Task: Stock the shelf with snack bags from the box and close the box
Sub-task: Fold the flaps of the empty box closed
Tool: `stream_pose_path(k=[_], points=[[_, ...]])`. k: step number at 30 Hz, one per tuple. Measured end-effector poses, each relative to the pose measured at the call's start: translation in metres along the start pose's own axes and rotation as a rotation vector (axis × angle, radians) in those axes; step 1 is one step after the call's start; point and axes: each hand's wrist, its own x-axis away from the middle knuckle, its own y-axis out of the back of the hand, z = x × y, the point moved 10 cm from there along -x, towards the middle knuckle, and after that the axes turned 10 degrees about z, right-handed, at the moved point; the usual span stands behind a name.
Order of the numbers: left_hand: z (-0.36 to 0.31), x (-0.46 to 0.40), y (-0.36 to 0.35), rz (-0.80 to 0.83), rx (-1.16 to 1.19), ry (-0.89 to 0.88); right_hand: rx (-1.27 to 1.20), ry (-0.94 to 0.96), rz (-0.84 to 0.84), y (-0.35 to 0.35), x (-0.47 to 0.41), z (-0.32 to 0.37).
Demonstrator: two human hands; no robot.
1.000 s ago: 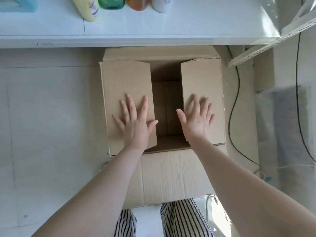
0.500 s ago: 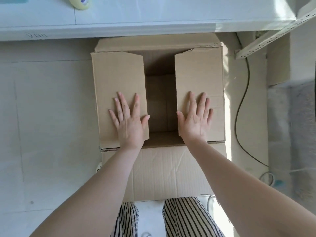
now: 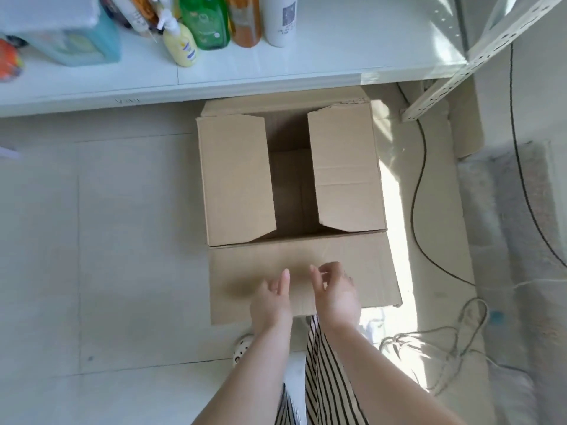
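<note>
While 2 side flaps lie folded over the brown cardboard box [image 3: 291, 179], the left hand [image 3: 271, 302] and right hand [image 3: 336, 294] hover loosely curled, holding nothing, above its near flap [image 3: 368, 271].

Both hands have left the two side flaps of the cardboard box [image 3: 291, 179] and drawn back to the near flap [image 3: 368, 271]. The left hand [image 3: 271, 302] and right hand [image 3: 336, 294] now sit close together at its near edge, fingers loosely curled. The camera view has tilted up, bringing the bottles [image 3: 204, 23] on the shelf [image 3: 337, 56] into view.
</note>
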Motion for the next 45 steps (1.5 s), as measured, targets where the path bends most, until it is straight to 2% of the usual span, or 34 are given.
stream_pose_path(k=[2,5,7,10,13,18,22,27,32,37,45], points=[[0.034,0.003,-0.015,0.101,0.038,0.115,-0.068,-0.116,-0.025,-0.015,0.02,-0.026],[0.082,0.015,-0.043,0.24,0.33,0.288,-0.247,-0.281,-0.075,-0.037,0.044,-0.068],[0.105,0.015,-0.05,0.242,0.499,0.34,-0.449,-0.345,-0.082,-0.056,0.05,-0.092],[0.112,-0.005,-0.04,0.113,0.826,0.238,-0.814,-0.349,-0.112,-0.079,0.04,-0.113],[0.099,-0.016,-0.029,0.077,1.057,0.114,-1.091,-0.213,-0.132,-0.076,0.023,-0.106],[0.079,-0.003,-0.008,0.035,1.018,0.005,-1.239,-0.085,-0.204,-0.045,0.034,-0.074],[0.038,0.01,0.017,0.005,0.944,-0.102,-1.122,0.009,-0.293,-0.013,0.038,-0.043],[-0.029,0.018,0.038,-0.004,0.714,-0.376,-1.036,0.096,-0.328,0.025,0.02,0.003],[-0.087,0.012,0.076,-0.312,0.188,-0.647,-0.579,0.241,-0.386,0.061,-0.016,0.038],[-0.129,-0.038,0.074,-0.311,-0.26,-0.622,-0.149,0.288,-0.286,0.069,-0.077,0.066],[-0.161,-0.117,0.057,-0.303,-0.392,-0.443,0.109,0.289,-0.238,0.073,-0.154,0.088]])
